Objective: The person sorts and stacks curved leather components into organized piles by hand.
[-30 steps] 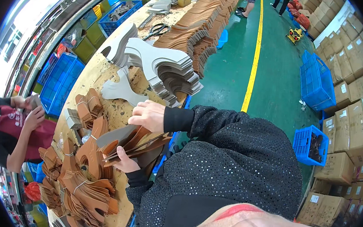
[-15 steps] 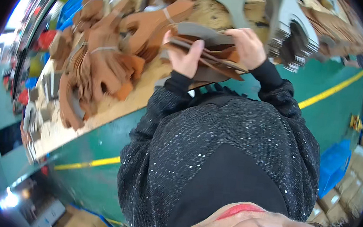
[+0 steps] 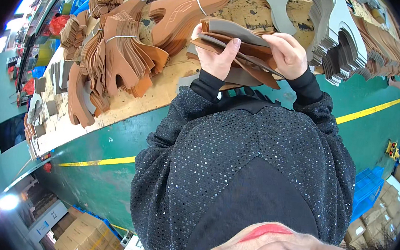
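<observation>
Between my hands is a loose sheaf of curved, thin cut pieces [image 3: 243, 49], brown on one face and grey on the other, fanned apart at the near side. My left hand [image 3: 218, 57] grips its left end, thumb on top and fingers behind. At the right end, my right hand [image 3: 287, 55] pinches the edges with thumb and bent fingers. To the left on the table lie bundles of brown cut pieces [image 3: 120, 55] bound with thin ties. Another tied brown stack [image 3: 182, 18] sits just beyond my left hand. Grey pieces partly show beneath the sheaf.
The wooden table [image 3: 138, 107] carries stacked grey pieces [image 3: 332, 27] at the right, with more brown stacks [image 3: 387, 43] beyond. A green floor [image 3: 94, 182] with a yellow line lies on the near side. A blue crate [image 3: 366, 190] and cartons [image 3: 90, 238] stand on the floor.
The view has shifted, so the table and both hands appear further right. Both hands still hold the sheaf, and my right fingers have curled in more at its edge.
</observation>
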A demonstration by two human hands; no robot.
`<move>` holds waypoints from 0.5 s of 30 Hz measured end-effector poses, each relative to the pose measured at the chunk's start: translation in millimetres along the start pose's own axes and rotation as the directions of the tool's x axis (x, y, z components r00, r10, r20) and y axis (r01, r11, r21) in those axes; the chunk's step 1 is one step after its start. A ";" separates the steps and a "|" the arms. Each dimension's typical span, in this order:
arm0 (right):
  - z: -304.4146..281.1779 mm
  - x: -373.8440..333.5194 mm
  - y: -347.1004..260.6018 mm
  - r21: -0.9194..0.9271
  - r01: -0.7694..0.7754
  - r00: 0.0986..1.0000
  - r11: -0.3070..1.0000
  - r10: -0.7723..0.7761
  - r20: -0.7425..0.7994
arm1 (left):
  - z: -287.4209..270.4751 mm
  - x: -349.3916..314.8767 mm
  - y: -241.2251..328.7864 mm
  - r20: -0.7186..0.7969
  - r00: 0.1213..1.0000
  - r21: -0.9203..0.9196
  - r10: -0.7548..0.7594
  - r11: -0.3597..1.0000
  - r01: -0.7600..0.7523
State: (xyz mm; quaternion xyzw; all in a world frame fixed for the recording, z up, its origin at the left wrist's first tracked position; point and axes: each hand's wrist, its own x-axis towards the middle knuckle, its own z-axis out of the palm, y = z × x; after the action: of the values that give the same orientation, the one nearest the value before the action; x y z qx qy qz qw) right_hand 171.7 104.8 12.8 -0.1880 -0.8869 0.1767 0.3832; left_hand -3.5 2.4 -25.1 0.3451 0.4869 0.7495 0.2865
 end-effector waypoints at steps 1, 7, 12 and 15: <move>-1.8 0.7 2.8 -0.002 0.010 1.000 1.000 -0.010 0.029 | -0.1 -0.2 0.0 -0.002 1.000 0.015 -0.003 1.000 0.003; -7.9 2.5 4.1 0.082 -0.001 0.987 0.997 -0.012 0.159 | -0.8 -1.0 -5.9 -0.038 0.999 0.092 0.029 0.995 -0.025; -10.2 -4.8 -4.1 0.040 -0.018 0.976 0.999 0.009 0.217 | -0.1 -2.8 -8.4 -0.080 0.995 0.189 0.065 0.981 -0.048; -7.1 -6.0 -6.4 0.012 0.019 0.979 1.000 -0.021 0.202 | 2.9 -5.4 -3.3 -0.085 0.996 0.101 0.016 0.995 -0.007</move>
State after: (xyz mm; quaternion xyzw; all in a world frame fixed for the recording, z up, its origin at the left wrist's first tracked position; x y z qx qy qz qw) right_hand 179.5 97.6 16.6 -0.1580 -0.9222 0.1956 0.2937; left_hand 2.3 1.0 -28.7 0.3295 0.5337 0.7398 0.2435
